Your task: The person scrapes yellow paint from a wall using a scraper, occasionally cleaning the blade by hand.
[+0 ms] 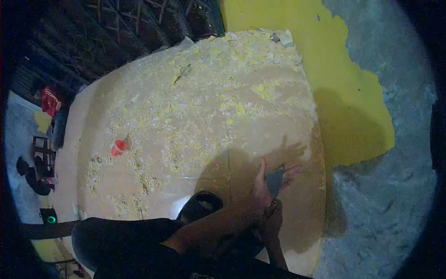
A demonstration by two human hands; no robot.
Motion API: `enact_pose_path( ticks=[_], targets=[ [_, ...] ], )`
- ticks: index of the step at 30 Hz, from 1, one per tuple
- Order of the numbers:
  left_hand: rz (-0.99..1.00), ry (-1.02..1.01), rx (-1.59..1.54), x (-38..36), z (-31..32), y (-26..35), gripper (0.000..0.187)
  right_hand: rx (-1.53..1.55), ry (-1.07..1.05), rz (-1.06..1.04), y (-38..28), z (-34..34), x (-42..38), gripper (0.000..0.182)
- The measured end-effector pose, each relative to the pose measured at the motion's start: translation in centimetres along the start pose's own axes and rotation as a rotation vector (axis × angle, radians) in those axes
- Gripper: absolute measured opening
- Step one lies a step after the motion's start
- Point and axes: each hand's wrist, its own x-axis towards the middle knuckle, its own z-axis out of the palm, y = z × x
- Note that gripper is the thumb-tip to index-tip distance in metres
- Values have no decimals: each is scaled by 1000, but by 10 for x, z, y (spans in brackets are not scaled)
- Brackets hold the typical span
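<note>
The person crouched over a floor [195,116] strewn with pale yellow paint flakes [186,135], beside a wall [371,209] whose yellow paint [344,93] had been stripped away over a large grey patch. Both hands met low in the view, near the foot of the wall. The left hand [265,186] lay open, fingers spread, with the dark blade of a scraper [274,180] resting flat against its palm. The right hand [271,221] was closed around the scraper's handle just below, so the tool sat between the two hands, its blade pointing away from the person. A dark shoe [200,205] showed just left of the forearm, and the person's dark trouser leg [125,242] filled the bottom of the frame.

As for containers, the only likely one was a small red object [119,147] lying on the floor among the flakes, well apart from the hands; it was too small to tell whether it held anything. At the far left edge, a heap of dark items and a red cloth [50,100] sat in shadow, too dim to make out.
</note>
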Motion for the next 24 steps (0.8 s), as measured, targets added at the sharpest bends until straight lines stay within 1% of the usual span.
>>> enact_pose_path(
  ticks=[1, 3, 6, 7, 8, 9, 10, 11, 12, 13, 14, 16, 18, 19, 20, 21, 22, 24],
  targets=[
    [-17, -15, -52, -1, 3, -1, 99, 4, -2, -11, 0, 0, 4, 40],
    [-2, -101, -129, -1, 5, 4, 100, -98, -94, 67, 5, -3, 3, 43],
    [29, -290, -292, -5, 6, 14, 104, -206, -130, 63, -7, -9, 2, 41],
    [33, -377, -355, -6, 8, 19, 105, -218, -123, 93, -4, -7, 2, 41],
    [35, -461, -417, -8, 11, 26, 106, -133, -48, 52, 1, -2, 2, 40],
    [37, -503, -439, -10, 14, 31, 107, -41, 28, 7, 4, 3, -2, 39],
    [41, -517, -437, -13, 20, 38, 108, -41, 32, 27, 5, 6, -9, 39],
    [59, -522, -421, -15, 24, 46, 109, -128, 7, 2, 5, 8, -11, 38],
    [81, -469, -355, -18, 31, 55, 109, -215, -12, -33, 5, 9, -8, 36],
    [98, -416, -288, -21, 37, 63, 109, -218, -3, -46, 13, 11, -9, 36],
    [142, -303, -156, -23, 45, 71, 109, -157, -28, -59, 30, 18, -16, 37],
    [167, -312, -173, -25, 62, 84, 110, -90, -40, -96, 51, 24, -15, 39],
    [181, -281, -195, -31, 71, 93, 112, -247, 21, -44, 65, 25, -21, 37],
    [211, -309, -188, -30, 73, 97, 111, -242, 9, -41, 58, 20, -20, 37],
    [239, -339, -184, -27, 73, 100, 111, -138, 128, 5, 52, 11, -18, 37],
    [234, -323, -189, -28, 69, 101, 111, -37, 248, 61, 45, 2, -18, 37],
    [245, -334, -162, -27, 67, 102, 111, -40, 243, 71, 43, -3, -16, 37],
    [264, -362, -128, -24, 66, 102, 111, 41, 424, -201, 32, -15, -4, 32]
  ],
)
